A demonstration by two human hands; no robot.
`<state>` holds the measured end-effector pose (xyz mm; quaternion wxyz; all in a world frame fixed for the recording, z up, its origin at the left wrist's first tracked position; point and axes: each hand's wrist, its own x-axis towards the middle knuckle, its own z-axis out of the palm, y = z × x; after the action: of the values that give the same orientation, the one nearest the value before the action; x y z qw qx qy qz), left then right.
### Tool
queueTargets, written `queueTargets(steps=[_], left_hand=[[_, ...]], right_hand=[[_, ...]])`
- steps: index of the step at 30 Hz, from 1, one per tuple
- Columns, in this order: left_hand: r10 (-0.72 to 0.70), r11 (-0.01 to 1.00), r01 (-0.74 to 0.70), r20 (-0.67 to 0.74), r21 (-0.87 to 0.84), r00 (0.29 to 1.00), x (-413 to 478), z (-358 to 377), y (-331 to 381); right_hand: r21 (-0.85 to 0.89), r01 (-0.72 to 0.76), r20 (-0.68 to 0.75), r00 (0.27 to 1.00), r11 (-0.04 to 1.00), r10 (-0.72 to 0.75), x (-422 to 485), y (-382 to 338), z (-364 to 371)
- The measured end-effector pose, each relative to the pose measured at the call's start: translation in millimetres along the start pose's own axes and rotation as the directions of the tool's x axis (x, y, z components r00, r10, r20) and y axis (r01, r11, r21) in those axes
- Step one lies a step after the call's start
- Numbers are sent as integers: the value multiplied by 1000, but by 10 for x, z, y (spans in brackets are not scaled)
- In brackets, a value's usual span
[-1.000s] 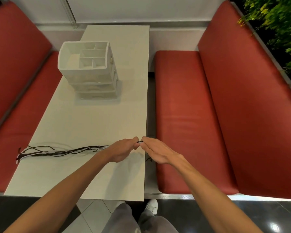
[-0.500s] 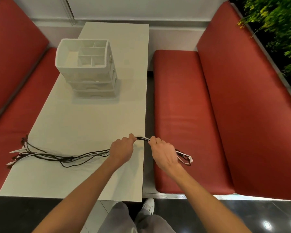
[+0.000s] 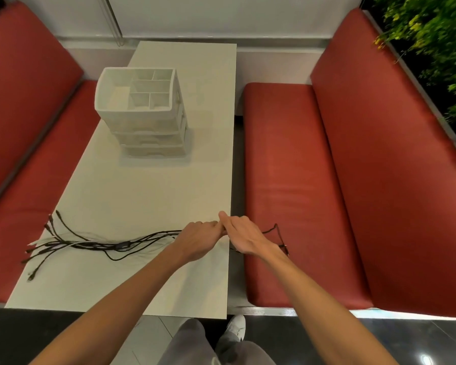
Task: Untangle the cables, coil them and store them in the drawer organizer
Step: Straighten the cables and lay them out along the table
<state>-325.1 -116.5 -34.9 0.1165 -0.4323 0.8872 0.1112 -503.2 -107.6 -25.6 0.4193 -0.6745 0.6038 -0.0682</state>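
Note:
A bundle of black and white cables (image 3: 98, 245) lies across the near part of the white table (image 3: 148, 196), its loose ends fanned out at the left edge. My left hand (image 3: 199, 239) grips the bundle near the table's right edge. My right hand (image 3: 244, 235) touches the left one and holds the bundle's other end, which hangs past the table edge over the red seat as a dark loop (image 3: 278, 237). The white drawer organizer (image 3: 142, 111) stands at the far middle of the table, with open compartments on top and its drawers closed.
Red padded benches (image 3: 300, 180) flank the table on both sides. A narrow gap runs between the table's right edge and the right bench. Green foliage (image 3: 432, 35) shows at the top right. My legs and a white shoe (image 3: 234, 329) are below the table's near edge.
My hands have come together again near the table's right edge. The cable ends on the left have slid rightward onto the table, and the end by my right hand hangs lower.

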Motion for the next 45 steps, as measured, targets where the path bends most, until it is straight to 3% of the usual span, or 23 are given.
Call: queueTargets(steps=[4, 7, 14, 18, 22, 25, 27, 32, 36, 40, 45], left_hand=[[15, 992, -13, 11, -124, 1000, -95, -47, -47], [-2, 974, 19, 75, -225, 997, -144, -66, -47], [-56, 984, 83, 166, -157, 985, -280, 19, -278], [-150, 985, 155, 75, -70, 986, -244, 82, -143], [-319, 940, 318, 19, -123, 948, -105, 44, 41], [-297, 939, 297, 27, -172, 955, -102, 56, 29], [-232, 957, 232, 20, -175, 972, -138, 85, -4], [-71, 997, 66, -104, -50, 992, -149, 90, 0], [-50, 999, 46, -143, -28, 988, -213, 11, -22], [-13, 985, -17, -170, -173, 985, -367, -64, -74], [-100, 949, 97, 5, -301, 995, -521, -1, -359]], right_hand=[[-183, 70, -19, 997, 981, -75, 9, 21, -49], [-300, 163, 80, 986, 940, -146, -16, 35, -114], [-383, 201, 116, 979, 902, -169, -125, 338, -242], [-594, 266, -54, 928, 759, -367, -203, 396, -63], [-558, 34, -227, 955, 829, -192, -216, 426, 137], [-644, 67, -237, 929, 762, -282, -230, 486, 170], [-612, 117, -225, 922, 782, -314, -242, 506, 102], [-317, 218, -286, 906, 923, -312, -156, 194, -1], [24, 91, -64, 994, 996, -89, -58, -33, 74], [38, 111, 84, 990, 993, -114, -46, -71, 20], [-116, 248, 142, 962, 962, -231, -47, 144, -121]])
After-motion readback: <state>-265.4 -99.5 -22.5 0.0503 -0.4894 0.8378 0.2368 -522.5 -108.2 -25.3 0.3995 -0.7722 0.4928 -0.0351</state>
